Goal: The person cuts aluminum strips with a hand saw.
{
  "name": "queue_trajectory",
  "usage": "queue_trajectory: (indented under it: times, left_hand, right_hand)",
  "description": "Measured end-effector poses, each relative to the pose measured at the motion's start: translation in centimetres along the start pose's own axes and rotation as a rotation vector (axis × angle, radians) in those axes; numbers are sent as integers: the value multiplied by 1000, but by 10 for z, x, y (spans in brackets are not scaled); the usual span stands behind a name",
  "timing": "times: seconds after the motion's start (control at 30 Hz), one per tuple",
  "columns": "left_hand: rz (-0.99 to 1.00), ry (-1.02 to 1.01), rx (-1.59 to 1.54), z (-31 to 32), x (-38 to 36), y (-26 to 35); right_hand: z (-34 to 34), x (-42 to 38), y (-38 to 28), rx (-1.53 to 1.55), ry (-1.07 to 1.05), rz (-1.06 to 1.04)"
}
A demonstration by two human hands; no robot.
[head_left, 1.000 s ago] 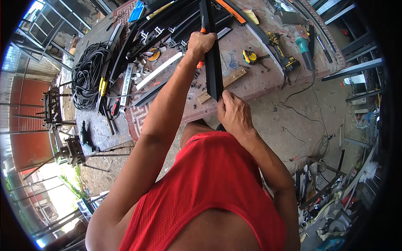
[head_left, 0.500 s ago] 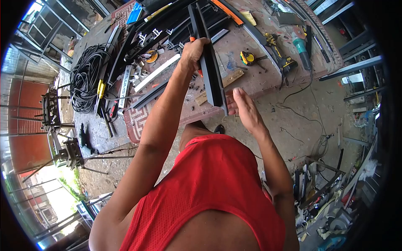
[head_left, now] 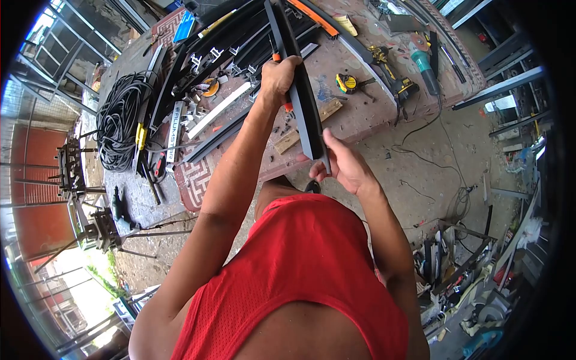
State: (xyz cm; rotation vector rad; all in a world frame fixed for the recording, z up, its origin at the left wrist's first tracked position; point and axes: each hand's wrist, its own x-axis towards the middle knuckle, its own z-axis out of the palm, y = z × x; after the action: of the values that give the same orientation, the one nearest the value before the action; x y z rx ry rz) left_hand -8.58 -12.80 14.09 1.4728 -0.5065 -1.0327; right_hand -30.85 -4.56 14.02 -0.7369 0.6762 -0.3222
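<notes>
A long black metal profile slants over the table's front edge, its near end pointing toward me. My left hand is closed around its middle. Under that same palm an orange-handled tool shows at both sides, with a thin dark shaft; most of its handle is hidden. Along the profile's right side runs a thin dark strip that sticks out past the near end. My right hand is at that end, thumb against the strip and fingers curled around beneath it.
On the table lie a tape measure, a wood block, a yellow cordless drill, a green angle grinder, a coiled black cable and many profiles. A power cord trails across the floor.
My right hand has come in to the profile's near end, and its fingers have curled around the strip. The profile's near end has shifted slightly toward me; my left hand keeps its hold.
</notes>
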Motion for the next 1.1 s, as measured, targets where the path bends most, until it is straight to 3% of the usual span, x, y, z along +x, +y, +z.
queue_trajectory:
  times: [0.03,0.13,0.23,0.33,0.43,0.53,0.57,0.67,0.73,0.8,0.83,0.93,0.97,1.0,1.07,1.1]
  left_hand:
    - [8,16,5,-1,-2,2]
    - [12,18,70,-3,0,3]
    - [52,58,167,-1,3,-4]
    - [119,115,269,-2,8,-9]
    - [114,97,157,-4,7,-10]
    - [-94,-22,-128,-12,-4,3]
    - [-164,-83,-162,-16,0,2]
    - [-302,-382,-276,-24,1,3]
    - [-363,-485,-340,-8,-12,-1]
    - [-582,-813,-469,4,-29,-4]
    - [-575,-855,-418,9,-36,-10]
    - [-557,-965,-272,14,-59,-42]
    - [-554,-1000,-228,13,-68,-53]
    - [-548,-1037,-182,12,-77,-59]
    - [-589,-714,176,-8,-94,-57]
    - [-473,-681,378,-28,-95,-72]
  right_hand:
    - [5,-5,-2,151,-23,31]
    - [8,0,3,87,79,-81]
    - [0,13,10,-793,218,-271]
    - [2,19,14,-966,418,-238]
    - [-1,13,7,-534,224,-200]
    - [-14,2,5,-230,204,-354]
    - [-24,2,4,-514,245,-472]
    - [-22,1,0,-1418,439,-1176]
    - [-3,4,-10,-1367,313,-1321]
    - [17,5,-30,-1445,291,-1450]
    - [22,10,-43,-1463,275,-1504]
    - [33,2,-79,-1546,153,-1415]
    - [39,-6,-91,-1456,156,-1298]
    - [36,-5,-98,-1344,165,-1325]
    - [18,-6,-95,-1086,273,-903]
    - [2,1,-86,-1104,284,-859]
